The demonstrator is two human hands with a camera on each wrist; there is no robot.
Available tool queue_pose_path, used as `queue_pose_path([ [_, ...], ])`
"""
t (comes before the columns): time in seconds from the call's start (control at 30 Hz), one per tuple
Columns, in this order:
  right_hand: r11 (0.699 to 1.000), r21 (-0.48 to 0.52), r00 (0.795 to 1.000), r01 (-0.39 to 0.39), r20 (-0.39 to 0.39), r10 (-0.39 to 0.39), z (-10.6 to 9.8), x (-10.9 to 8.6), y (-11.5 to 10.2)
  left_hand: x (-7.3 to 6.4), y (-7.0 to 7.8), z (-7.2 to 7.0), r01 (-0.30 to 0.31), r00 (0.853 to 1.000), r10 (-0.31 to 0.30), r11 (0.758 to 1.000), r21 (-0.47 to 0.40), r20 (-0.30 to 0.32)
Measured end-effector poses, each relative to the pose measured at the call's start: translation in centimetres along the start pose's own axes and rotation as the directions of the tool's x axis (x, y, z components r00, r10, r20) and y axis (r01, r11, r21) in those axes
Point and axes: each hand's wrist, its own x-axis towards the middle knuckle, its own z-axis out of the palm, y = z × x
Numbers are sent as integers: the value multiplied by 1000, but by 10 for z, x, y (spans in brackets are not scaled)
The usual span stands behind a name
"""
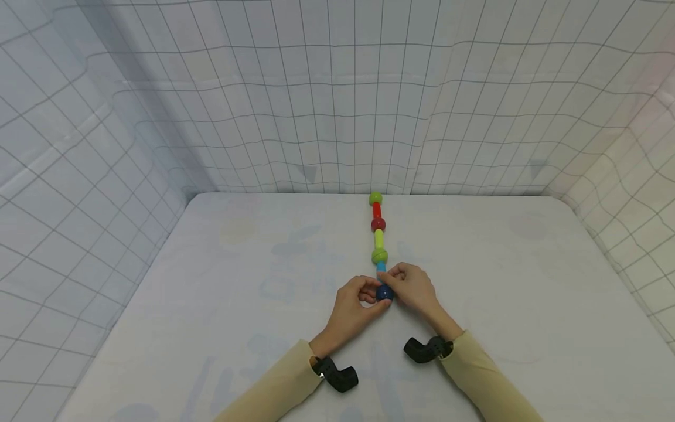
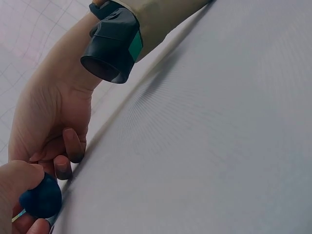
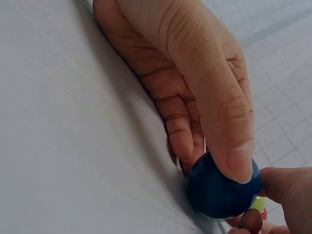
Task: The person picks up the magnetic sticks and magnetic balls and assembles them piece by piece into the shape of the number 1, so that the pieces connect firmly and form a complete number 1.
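A dark blue ball [image 1: 384, 292] sits at the near end of a chain of coloured balls and rods on the table. My left hand [image 1: 352, 306] grips this ball, its thumb on the near side. My right hand [image 1: 413, 288] pinches the light blue rod [image 1: 381, 268] just beyond it, hiding part of the rod. In the right wrist view, the left thumb [image 3: 239, 158] lies across the ball [image 3: 214, 192], and part of the right hand [image 3: 295, 195] shows behind. The left wrist view has the right hand [image 2: 51, 122] beyond the ball [image 2: 43, 197].
Away from me the chain continues with a green ball [image 1: 379, 255], a yellow-green rod [image 1: 378, 238], a red ball [image 1: 378, 224], a red rod [image 1: 377, 210] and another green ball [image 1: 375, 198] near the far edge. Grid-patterned curtains [image 1: 337, 117] surround the white table [image 1: 221, 305].
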Motion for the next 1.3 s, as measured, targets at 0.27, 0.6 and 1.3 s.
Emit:
queue_pose_path([
  [0.27,999,31,1000,9,12,-9,-1,1,1,0,0,1,10,1000,-10,1000,7,-1],
  [0.6,999,54,1000,-10,27,8,-1,1,1,-1,-3,1,-16,1000,17,1000,22,-9],
  [1.3,997,77,999,12,31,-14,-3,1,5,1,-3,3,-38,998,39,999,23,-45],
])
